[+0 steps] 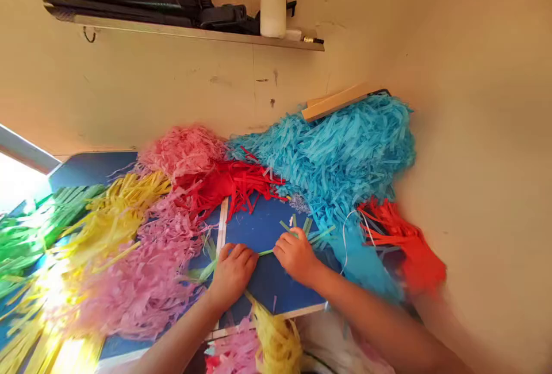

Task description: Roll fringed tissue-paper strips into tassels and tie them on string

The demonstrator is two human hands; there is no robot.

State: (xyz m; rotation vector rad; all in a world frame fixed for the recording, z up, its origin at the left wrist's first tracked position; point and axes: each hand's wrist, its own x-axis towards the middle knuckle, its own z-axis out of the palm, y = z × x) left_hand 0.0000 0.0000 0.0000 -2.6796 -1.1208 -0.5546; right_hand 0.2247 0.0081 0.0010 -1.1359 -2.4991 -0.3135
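My left hand [234, 273] is closed round a light green paper strip bundle [266, 253] over the blue table [267, 230]. Its middle is drawn into a thin twist between my hands, and fringed ends fan out on both outer sides. My right hand [297, 256] pinches the same bundle a short way to the right. Below my left hand hangs a yellow fringed paper piece [278, 339], by the table's front edge. Pink fringe [237, 348] shows beside it.
Heaps of green [69, 207], yellow [116, 219], pink [146, 270] and red fringe [228, 181] lie left and behind. Blue fringe [345, 150] piles up at right, with a wooden piece [336, 103] on top and orange-red paper [414, 253] nearby. A wall shelf [172, 28] holds a white bottle [273, 3].
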